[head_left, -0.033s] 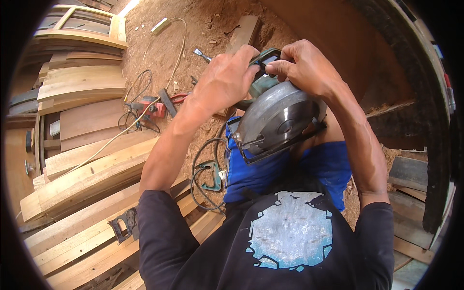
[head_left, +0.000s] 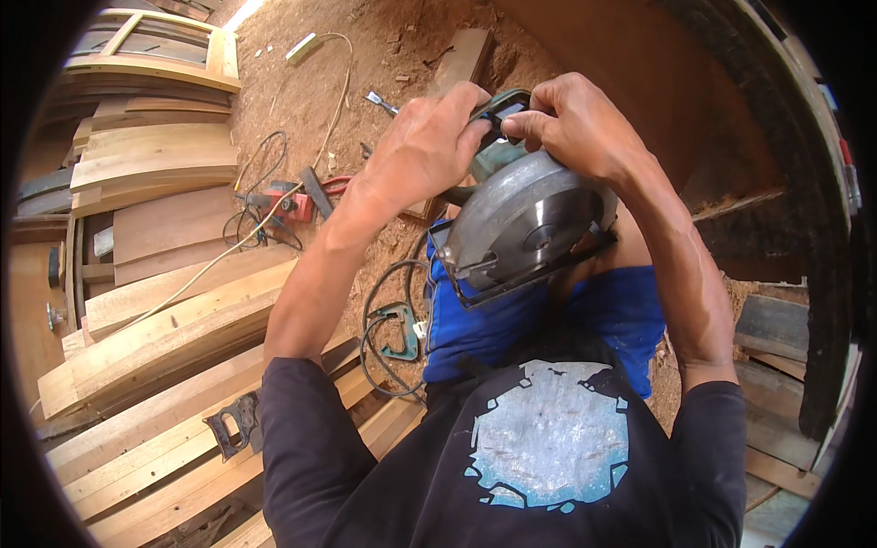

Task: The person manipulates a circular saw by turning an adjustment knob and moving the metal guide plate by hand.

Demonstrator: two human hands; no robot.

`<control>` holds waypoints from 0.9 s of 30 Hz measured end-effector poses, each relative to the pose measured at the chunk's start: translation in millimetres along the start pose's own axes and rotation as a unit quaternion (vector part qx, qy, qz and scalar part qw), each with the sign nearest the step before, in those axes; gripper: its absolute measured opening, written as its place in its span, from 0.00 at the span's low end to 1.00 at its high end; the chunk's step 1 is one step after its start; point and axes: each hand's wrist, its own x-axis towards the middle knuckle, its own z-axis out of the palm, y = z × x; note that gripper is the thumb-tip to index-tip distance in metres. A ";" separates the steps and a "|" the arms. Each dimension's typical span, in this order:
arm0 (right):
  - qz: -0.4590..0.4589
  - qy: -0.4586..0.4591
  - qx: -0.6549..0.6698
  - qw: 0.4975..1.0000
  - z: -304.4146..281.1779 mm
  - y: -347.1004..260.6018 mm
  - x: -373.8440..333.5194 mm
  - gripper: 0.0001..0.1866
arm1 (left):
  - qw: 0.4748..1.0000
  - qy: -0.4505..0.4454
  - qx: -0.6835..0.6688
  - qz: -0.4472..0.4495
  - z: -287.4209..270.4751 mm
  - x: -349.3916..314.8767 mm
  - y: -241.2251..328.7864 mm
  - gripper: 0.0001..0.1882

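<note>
Fingers [head_left: 468, 97] of your left hand [head_left: 426, 139] and right hand [head_left: 589, 128] curl around the circular saw [head_left: 525, 219], upper centre of the frame; almost nothing has shifted, so your hold looks steady above the blue shorts [head_left: 489, 342].

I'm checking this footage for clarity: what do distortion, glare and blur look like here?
Head view: pale planks at left look bowed, likely fisheye distortion, within black corners; head view: a strip at top left is washed out, and the circular saw has a metallic sheen; head view: no obvious motion blur.
</note>
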 end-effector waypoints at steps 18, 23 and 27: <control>-0.019 -0.029 0.047 0.998 2.0 21.3 24.0 0.18 | 0.994 -0.045 0.044 -0.084 -3.1 13.7 9.0 0.13; -0.007 -0.031 0.044 0.999 4.3 12.7 11.8 0.16 | 0.998 0.021 -0.052 -0.006 10.8 -2.3 2.7 0.13; 0.002 -0.023 0.039 0.999 1.3 1.7 2.4 0.16 | 0.998 0.020 -0.058 0.028 13.2 -4.3 -2.5 0.17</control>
